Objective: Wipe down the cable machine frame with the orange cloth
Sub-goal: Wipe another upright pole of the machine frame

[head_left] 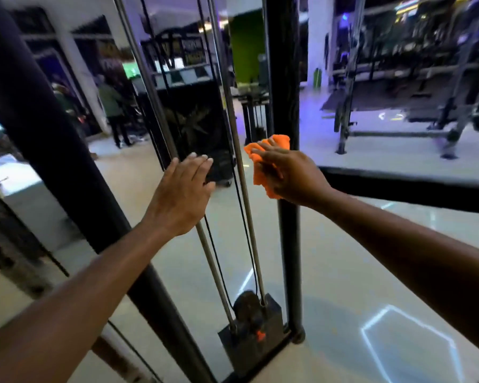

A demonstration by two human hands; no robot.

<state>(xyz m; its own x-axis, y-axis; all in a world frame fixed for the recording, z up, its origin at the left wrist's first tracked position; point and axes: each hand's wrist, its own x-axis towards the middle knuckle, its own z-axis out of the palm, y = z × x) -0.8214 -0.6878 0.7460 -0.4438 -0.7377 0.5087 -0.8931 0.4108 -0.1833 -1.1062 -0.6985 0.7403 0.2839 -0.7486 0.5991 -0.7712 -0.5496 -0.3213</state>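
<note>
The right hand (pixel 291 175) presses the orange cloth (pixel 263 164) flat against the right upright (pixel 284 78) of the black frame, fingers (pixel 263 150) spread over the cloth rather than clenched; the cloth bunches under the palm and sticks out above and below it. The left hand (pixel 183 194) is released, fingers straight, resting against the left guide rod (pixel 150 87). Between the hands run the right guide rod (pixel 233 120) and thin black cables (pixel 244 217), leaving only a narrow gap. Both rods drop to the weight block (pixel 252 327) at the frame's foot, near the floor (pixel 343 272). A thick slanted post (pixel 53 134) closes off the left side; a black crossbar (pixel 398 186) runs right from the upright just behind the right wrist. To the right of the upright the floor lies open. The frame's top is cut off by the picture edge. The far room is blurred: benches and racks (pixel 398 106) far right, a person (pixel 114 106) standing far left, details hard to make out.
</note>
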